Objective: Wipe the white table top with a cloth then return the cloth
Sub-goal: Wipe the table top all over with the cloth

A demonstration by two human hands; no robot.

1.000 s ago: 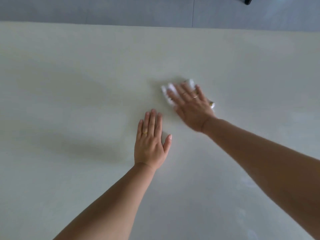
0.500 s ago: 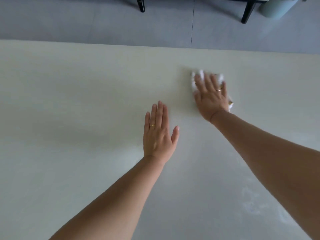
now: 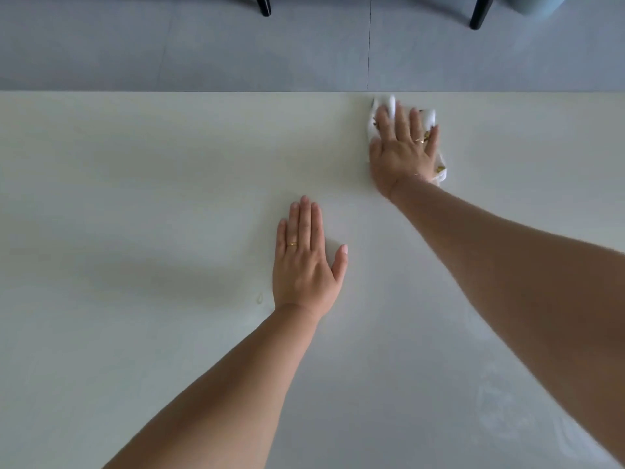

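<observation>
The white table top [image 3: 142, 204] fills most of the head view. My right hand [image 3: 402, 154] lies flat on a white cloth with small gold marks [image 3: 429, 118], pressing it onto the table right by the far edge. Most of the cloth is hidden under the palm; its edges show past the fingertips and beside the wrist. My left hand [image 3: 306, 262] rests palm down on the bare table nearer to me, fingers together, holding nothing.
Beyond the table's far edge lies grey tiled floor [image 3: 203, 45]. Two black furniture legs [image 3: 478, 11] stand there, and a pale blue-grey object [image 3: 527, 5] sits at the top right. Faint damp streaks [image 3: 500, 414] mark the table near my right forearm.
My right hand has slid the cloth away from me and to the right, up to the far edge. The view has tilted, showing more floor. My left hand stays flat in place.
</observation>
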